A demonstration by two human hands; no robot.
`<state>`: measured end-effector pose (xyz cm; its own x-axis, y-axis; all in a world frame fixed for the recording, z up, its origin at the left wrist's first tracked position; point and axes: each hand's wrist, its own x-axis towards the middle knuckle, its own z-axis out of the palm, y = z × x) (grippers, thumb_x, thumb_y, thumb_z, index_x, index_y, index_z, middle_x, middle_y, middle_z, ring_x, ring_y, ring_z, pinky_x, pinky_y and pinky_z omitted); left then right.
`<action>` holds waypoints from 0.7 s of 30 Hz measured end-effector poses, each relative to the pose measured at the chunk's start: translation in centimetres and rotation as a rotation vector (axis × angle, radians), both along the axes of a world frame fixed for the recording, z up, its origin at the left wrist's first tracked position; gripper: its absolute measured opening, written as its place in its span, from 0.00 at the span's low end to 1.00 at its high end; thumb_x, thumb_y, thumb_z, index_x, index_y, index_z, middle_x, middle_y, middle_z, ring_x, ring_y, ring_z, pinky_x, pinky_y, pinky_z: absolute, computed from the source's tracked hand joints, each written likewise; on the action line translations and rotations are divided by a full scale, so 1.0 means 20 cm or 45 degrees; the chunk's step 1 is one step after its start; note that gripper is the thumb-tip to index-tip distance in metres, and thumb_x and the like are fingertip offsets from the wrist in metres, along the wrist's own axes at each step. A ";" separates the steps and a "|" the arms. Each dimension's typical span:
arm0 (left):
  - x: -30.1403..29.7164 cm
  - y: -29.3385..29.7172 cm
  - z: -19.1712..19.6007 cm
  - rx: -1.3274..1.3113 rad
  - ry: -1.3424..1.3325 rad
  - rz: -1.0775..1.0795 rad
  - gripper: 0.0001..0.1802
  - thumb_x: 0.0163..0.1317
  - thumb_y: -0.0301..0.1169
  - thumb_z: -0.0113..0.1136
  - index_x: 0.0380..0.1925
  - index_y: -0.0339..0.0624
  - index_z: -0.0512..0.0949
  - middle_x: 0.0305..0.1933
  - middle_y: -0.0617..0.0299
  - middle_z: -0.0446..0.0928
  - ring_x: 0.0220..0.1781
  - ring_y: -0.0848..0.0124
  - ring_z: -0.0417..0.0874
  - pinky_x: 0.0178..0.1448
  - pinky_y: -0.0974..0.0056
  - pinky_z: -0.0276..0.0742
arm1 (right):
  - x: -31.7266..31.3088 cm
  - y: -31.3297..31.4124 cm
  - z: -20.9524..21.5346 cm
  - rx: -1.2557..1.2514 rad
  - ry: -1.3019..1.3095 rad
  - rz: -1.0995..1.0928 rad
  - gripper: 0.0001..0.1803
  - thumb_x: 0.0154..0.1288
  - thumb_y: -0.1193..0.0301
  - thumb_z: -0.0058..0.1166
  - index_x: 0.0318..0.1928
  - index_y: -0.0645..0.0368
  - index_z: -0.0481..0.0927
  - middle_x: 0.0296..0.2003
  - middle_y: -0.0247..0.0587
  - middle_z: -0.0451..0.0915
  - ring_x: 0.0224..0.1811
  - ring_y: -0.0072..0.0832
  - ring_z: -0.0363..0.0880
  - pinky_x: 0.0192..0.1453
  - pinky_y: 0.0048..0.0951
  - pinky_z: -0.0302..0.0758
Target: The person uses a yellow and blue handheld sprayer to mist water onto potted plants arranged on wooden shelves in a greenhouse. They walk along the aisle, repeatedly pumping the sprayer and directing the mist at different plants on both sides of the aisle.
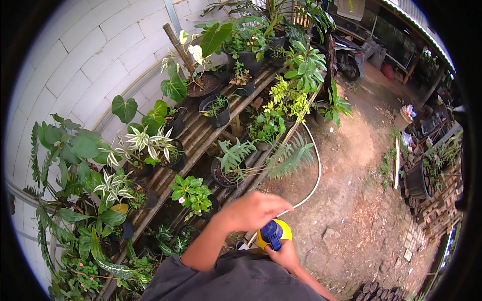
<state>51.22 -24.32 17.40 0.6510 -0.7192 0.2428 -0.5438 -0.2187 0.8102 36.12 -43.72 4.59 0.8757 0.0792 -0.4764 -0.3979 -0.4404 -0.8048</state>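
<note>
A yellow pressure sprayer [286, 232] with a dark blue top [271, 234] is in front of my body, low in the picture. My right hand [284, 254] grips it at the blue handle, near the top. Just above the sprayer, my left hand [256, 208] reaches across with its back up and its fingers stretched loosely to the right. I see nothing held in it, though its palm side is hidden. Left of that hand stands a potted plant with bright green leaves and a pink flower [191, 194].
Slatted wooden shelves [198, 133] carry many potted plants along a white block wall [80, 75]. A pale hose [318, 165] curves over the dirt ground [351, 200]. To the right are a large black pot [417, 180] and stacked bricks [442, 200]; a motorbike [350, 62] stands farther back.
</note>
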 end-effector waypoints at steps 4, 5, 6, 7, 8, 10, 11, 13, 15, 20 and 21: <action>0.23 -0.15 0.06 0.057 -0.209 0.013 0.22 0.74 0.42 0.65 0.63 0.46 0.84 0.64 0.57 0.86 0.66 0.54 0.87 0.72 0.51 0.81 | 0.19 -0.17 0.02 -0.010 0.003 0.051 0.18 0.63 0.61 0.69 0.35 0.68 0.89 0.24 0.51 0.86 0.26 0.38 0.87 0.37 0.43 0.82; 0.28 -0.26 -0.02 0.089 -0.477 -0.015 0.24 0.73 0.46 0.66 0.64 0.47 0.84 0.65 0.58 0.86 0.68 0.54 0.85 0.74 0.50 0.79 | 0.24 -0.21 0.03 0.045 -0.052 0.001 0.18 0.63 0.61 0.69 0.35 0.68 0.89 0.24 0.51 0.86 0.27 0.38 0.87 0.38 0.43 0.82; 0.26 -0.42 -0.12 0.225 -0.526 -0.017 0.26 0.71 0.52 0.66 0.62 0.50 0.85 0.69 0.61 0.83 0.71 0.54 0.82 0.78 0.48 0.74 | 0.28 -0.25 0.03 0.093 -0.098 -0.050 0.18 0.63 0.61 0.69 0.35 0.68 0.88 0.25 0.51 0.86 0.27 0.38 0.87 0.38 0.43 0.82; 0.24 -0.53 -0.22 0.491 -0.290 -0.130 0.24 0.71 0.49 0.66 0.61 0.50 0.85 0.70 0.61 0.82 0.69 0.55 0.84 0.77 0.46 0.75 | 0.35 -0.32 0.03 0.074 -0.075 -0.103 0.18 0.63 0.61 0.69 0.35 0.68 0.88 0.25 0.50 0.86 0.27 0.39 0.87 0.38 0.43 0.82; 0.30 -0.62 -0.30 0.745 0.173 -0.311 0.21 0.73 0.43 0.65 0.60 0.48 0.85 0.70 0.60 0.81 0.66 0.57 0.86 0.78 0.44 0.74 | 0.40 -0.38 0.04 0.025 -0.115 -0.077 0.18 0.63 0.61 0.70 0.33 0.68 0.87 0.25 0.47 0.86 0.27 0.36 0.87 0.38 0.40 0.82; 0.37 -0.72 -0.39 0.375 -0.089 -0.094 0.18 0.73 0.38 0.63 0.59 0.46 0.85 0.68 0.59 0.82 0.63 0.57 0.87 0.75 0.47 0.77 | 0.52 -0.48 0.05 0.097 -0.103 -0.059 0.18 0.63 0.62 0.70 0.32 0.68 0.86 0.23 0.45 0.85 0.26 0.32 0.85 0.37 0.39 0.81; 0.39 -0.77 -0.38 0.317 -0.136 0.013 0.17 0.74 0.35 0.62 0.59 0.45 0.85 0.67 0.58 0.83 0.61 0.57 0.88 0.74 0.48 0.79 | 0.56 -0.53 0.07 0.085 -0.048 -0.047 0.18 0.63 0.62 0.70 0.31 0.68 0.85 0.23 0.44 0.85 0.25 0.31 0.85 0.36 0.39 0.81; 0.52 -0.78 -0.26 0.366 -0.003 -0.147 0.20 0.67 0.24 0.60 0.59 0.43 0.85 0.65 0.58 0.85 0.59 0.54 0.89 0.64 0.56 0.87 | 0.64 -0.61 0.10 0.080 -0.030 -0.035 0.17 0.64 0.64 0.69 0.30 0.68 0.86 0.21 0.41 0.83 0.24 0.25 0.82 0.35 0.37 0.79; 0.66 -0.78 -0.06 0.166 -0.172 -0.066 0.23 0.65 0.21 0.59 0.60 0.44 0.85 0.66 0.58 0.84 0.60 0.56 0.89 0.63 0.57 0.87 | 0.71 -0.69 0.13 0.111 -0.070 -0.060 0.17 0.64 0.64 0.69 0.30 0.68 0.86 0.20 0.40 0.83 0.24 0.24 0.81 0.34 0.38 0.79; 0.90 -0.97 0.09 0.041 -0.273 0.142 0.20 0.70 0.28 0.60 0.62 0.49 0.84 0.68 0.58 0.83 0.65 0.56 0.87 0.71 0.52 0.82 | 0.85 -0.89 0.18 0.026 0.021 -0.087 0.15 0.64 0.65 0.68 0.32 0.68 0.86 0.22 0.41 0.84 0.25 0.24 0.82 0.34 0.37 0.79; 0.92 -1.11 0.00 0.081 -0.320 0.103 0.19 0.71 0.32 0.62 0.61 0.49 0.84 0.69 0.59 0.82 0.66 0.56 0.86 0.74 0.49 0.79 | 0.86 -0.92 0.18 0.069 0.002 -0.192 0.15 0.64 0.65 0.68 0.33 0.68 0.86 0.23 0.41 0.85 0.25 0.24 0.82 0.35 0.37 0.79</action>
<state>69.55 -46.59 17.48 0.6322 -0.6860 0.3602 -0.7047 -0.3158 0.6354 53.30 -62.08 8.17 0.8788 -0.0273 -0.4765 -0.4576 -0.3318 -0.8249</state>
